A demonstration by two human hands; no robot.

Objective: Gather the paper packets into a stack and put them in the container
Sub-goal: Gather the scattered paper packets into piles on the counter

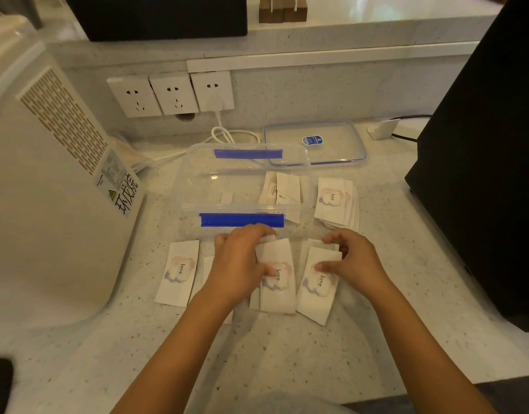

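Note:
White paper packets printed "love." lie on the counter in front of a clear plastic container [194, 174] with blue clips. My left hand [239, 264] pinches a packet [278, 288] between thumb and fingers. My right hand [352, 261] grips the top of another packet [317, 291] beside it. A loose packet [179, 273] lies to the left, another is partly hidden under my left wrist. A small pile of packets [336, 204] sits right of the container. A few packets [282, 189] lean inside the container at its right end.
The container's clear lid [315, 144] lies behind it. A large white appliance [48, 189] stands at the left, a black box [481, 174] at the right. Wall sockets [170, 94] with a white cable [224, 132] are at the back.

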